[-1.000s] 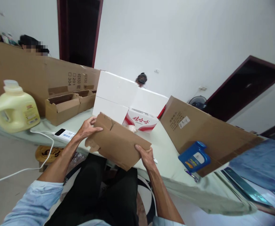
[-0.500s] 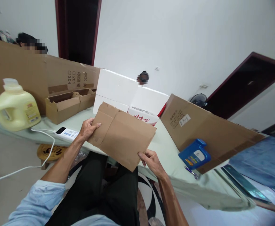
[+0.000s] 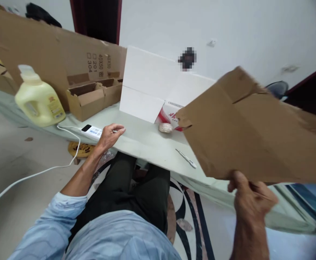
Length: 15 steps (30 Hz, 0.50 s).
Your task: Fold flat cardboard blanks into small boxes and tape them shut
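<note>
A flattened piece of brown cardboard (image 3: 258, 141) is held up on the right by its lower edge. My right hand (image 3: 252, 198) is closed on that edge, thumb on the near face. Over the front edge of the table, my left hand (image 3: 110, 136) holds nothing, its thumb and fingers slightly apart. Just behind it lies a white power strip (image 3: 92, 131). A slim white cutter-like tool (image 3: 185, 158) lies on the green tablecloth (image 3: 147, 139) between the hands. Near it, a roll of tape (image 3: 165, 128) sits against a red and white box (image 3: 172, 112).
A yellow detergent jug (image 3: 42, 101) and an open cardboard box (image 3: 89, 103) stand at the left. White panels (image 3: 144, 79) rise at the back, with part of a person's head (image 3: 187, 58) beyond them. A white cable (image 3: 38, 173) hangs down beside a wooden stool (image 3: 79, 150).
My right hand has carried the cardboard up and to the right. My left hand has let go of it. The cutter-like tool and the tape roll have come into sight. The view has shifted.
</note>
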Tool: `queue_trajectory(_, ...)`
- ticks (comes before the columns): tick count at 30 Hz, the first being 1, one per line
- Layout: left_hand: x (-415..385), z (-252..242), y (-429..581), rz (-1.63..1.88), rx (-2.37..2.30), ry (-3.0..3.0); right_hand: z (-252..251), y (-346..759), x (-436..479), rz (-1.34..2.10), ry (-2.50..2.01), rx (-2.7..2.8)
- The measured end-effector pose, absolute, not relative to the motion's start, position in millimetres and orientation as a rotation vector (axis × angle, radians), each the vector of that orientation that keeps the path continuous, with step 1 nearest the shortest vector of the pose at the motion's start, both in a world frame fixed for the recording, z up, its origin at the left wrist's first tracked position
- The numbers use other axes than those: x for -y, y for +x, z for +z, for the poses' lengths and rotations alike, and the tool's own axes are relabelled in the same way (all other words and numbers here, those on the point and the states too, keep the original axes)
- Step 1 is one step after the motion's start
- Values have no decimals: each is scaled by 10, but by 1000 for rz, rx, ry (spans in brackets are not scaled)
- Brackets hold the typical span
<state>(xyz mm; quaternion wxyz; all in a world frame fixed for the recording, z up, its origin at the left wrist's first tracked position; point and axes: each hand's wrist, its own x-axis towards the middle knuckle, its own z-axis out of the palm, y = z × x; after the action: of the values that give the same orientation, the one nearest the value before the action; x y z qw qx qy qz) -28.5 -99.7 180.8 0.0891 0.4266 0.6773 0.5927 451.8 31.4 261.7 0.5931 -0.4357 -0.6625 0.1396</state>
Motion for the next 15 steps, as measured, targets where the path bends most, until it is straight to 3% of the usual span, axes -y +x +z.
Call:
queue_trajectory(5,1421,1403,-305,1435,-2201,1318,2525,4626,-244,168,-956,1469)
queue_trajectory(11,1501,658,341,1000,-2192,1507,2410,4609,-325,124,-1033,1380)
queue_trajectory(15,1574,562,577,844,-2025,1672,2438,4547,-335,146,-990,1333)
